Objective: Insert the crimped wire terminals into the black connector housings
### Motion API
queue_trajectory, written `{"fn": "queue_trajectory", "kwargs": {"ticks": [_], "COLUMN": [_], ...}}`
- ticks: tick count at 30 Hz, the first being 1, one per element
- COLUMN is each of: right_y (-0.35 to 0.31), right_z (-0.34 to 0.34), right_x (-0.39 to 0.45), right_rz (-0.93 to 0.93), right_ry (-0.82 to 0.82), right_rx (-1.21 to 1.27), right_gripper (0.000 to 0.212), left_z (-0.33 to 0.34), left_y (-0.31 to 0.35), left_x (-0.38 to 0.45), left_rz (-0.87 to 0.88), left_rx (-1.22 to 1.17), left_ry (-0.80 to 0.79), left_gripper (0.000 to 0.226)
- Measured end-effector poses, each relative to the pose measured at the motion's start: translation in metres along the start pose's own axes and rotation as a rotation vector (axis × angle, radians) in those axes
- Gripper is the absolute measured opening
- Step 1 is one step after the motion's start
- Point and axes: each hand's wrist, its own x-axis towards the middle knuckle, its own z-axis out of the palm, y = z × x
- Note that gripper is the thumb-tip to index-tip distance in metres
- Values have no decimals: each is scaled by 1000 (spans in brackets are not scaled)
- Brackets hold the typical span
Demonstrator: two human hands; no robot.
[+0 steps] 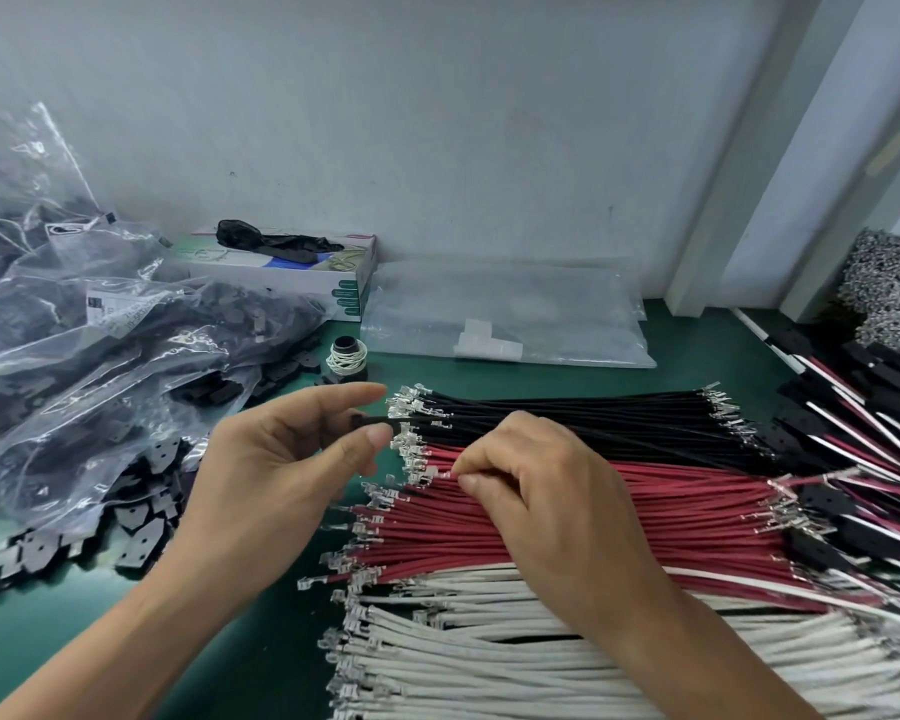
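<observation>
Two hands, left hand (276, 459) pinching black housing (367, 419), right hand (536, 480) pinching red wire (697, 504)

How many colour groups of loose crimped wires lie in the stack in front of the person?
3. The black wires lie farthest, the red wires in the middle under the right hand, the white wires nearest. More may be hidden beneath.

The wire bundles — black wires (567, 415), red wires (619, 517), white wires (489, 641) — wear matt, smooth insulation, tipped with bright, shiny metal terminals (411, 449). Clear plastic bags (100, 304) look glossy and crinkled — the housings (136, 522) matt black plastic. The green table mat (261, 662) looks smooth, the box (281, 272) glossy cardboard.
</observation>
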Motion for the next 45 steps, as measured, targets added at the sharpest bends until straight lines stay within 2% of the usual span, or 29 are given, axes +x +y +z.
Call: {"fn": "queue_trajectory", "kwargs": {"ticks": [5, 8, 9, 12, 14, 17, 19, 22, 27, 30, 36, 41, 45], "right_y": [-3, -6, -6, -7, -8, -9, -8, -8, -9, -8, -8, -6, -8], "right_z": [0, 1, 1, 0, -1, -4, -7, -10, -11, -10, 2, -1, 2], "right_x": [0, 0, -1, -1, -1, -1, 0, 0, 0, 1, -2, 1, 1], "right_rz": [-85, -111, -119, -150, -185, -279, -365, -448, -492, -501, -343, -439, -444], "right_ry": [156, 184, 185, 203, 242, 295, 305, 315, 297, 305, 294, 355, 356], "right_rx": [106, 118, 115, 95, 31, -146, -276, -360, -365, -384, -174, -216, -187], "right_gripper": [11, 18, 19, 20, 18, 5, 6, 12, 22, 17, 5, 9, 12], "left_z": [-2, -2, -2, -2, -2, -2, -3, -3, -6, -7, -4, -2, 0], "left_y": [3, 5, 5, 4, 5, 8, 8, 8, 6, 3, 4, 5, 7], "left_x": [2, 1, 1, 1, 1, 0, 0, 0, 2, 4, 1, -1, -3], "left_rz": [-161, -206, -219, -246, -258, -267, -274, -296, -372, -412, -301, -320, -308], "left_rx": [-224, -278, -286, -318, -331, -320, -312, -328, -331, -343, -315, -373, -339], "left_ry": [-103, -167, -174, -209, -219, -232, -238, -245, -252, -258, -198, -232, -252], "left_gripper": [32, 60, 62, 50, 47, 41, 32, 38, 52, 55, 55, 71, 73]}}
